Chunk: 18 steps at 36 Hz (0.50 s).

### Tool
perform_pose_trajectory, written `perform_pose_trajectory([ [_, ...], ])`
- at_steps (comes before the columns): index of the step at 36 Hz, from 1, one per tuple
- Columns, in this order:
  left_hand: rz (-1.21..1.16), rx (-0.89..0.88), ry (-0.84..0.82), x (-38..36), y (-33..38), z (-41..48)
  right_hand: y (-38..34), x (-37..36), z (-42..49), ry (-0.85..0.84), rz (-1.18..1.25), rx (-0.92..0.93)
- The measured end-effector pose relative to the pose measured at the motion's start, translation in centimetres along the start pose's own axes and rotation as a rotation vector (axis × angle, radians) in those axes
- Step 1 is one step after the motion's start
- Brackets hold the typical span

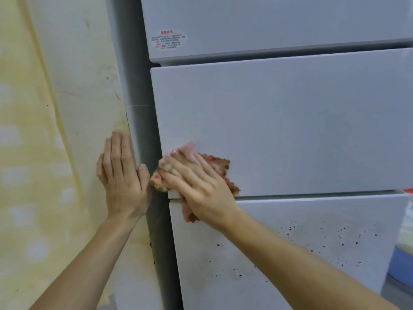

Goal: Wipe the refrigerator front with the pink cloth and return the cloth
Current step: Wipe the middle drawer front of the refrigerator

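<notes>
Leftmost, the left hand [121,175] lies flat, fingers straight, on the wall [78,86] just beside the fridge [290,119], while the right hand [197,186], fingers spread, presses the cloth [220,167] onto the middle panel's lower left corner.

soft, even indoor light, no glare, faint shadows — wide-angle bending at edges, slight overall blur
</notes>
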<state>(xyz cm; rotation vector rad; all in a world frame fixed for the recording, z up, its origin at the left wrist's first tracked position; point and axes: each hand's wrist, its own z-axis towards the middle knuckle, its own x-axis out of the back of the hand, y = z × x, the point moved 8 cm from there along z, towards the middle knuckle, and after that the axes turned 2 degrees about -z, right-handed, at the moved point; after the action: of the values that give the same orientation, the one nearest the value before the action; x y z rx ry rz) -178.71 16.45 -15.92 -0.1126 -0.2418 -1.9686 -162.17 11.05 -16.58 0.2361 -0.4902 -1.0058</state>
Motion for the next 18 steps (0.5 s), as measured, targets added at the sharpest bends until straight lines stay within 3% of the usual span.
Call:
perform_pose_trajectory([
  [4,-0.021,0.045,-0.040,0.1,-0.4,-1.9,1.5,2.4,0.4,0.053,0.188,-0.211],
  [9,-0.032,0.060,-0.054,0.4,-0.7,-4.8,2.3,4.3,-2.8,0.112,0.229,-0.495],
  [14,-0.034,0.118,-0.047,-0.5,-2.4,-8.9,-0.8,-0.2,-7.5,-0.124,0.071,-0.396],
  [18,-0.036,0.128,-0.019,-1.6,-2.6,-9.8,-3.6,-3.1,-7.7,-0.105,-0.071,-0.267],
])
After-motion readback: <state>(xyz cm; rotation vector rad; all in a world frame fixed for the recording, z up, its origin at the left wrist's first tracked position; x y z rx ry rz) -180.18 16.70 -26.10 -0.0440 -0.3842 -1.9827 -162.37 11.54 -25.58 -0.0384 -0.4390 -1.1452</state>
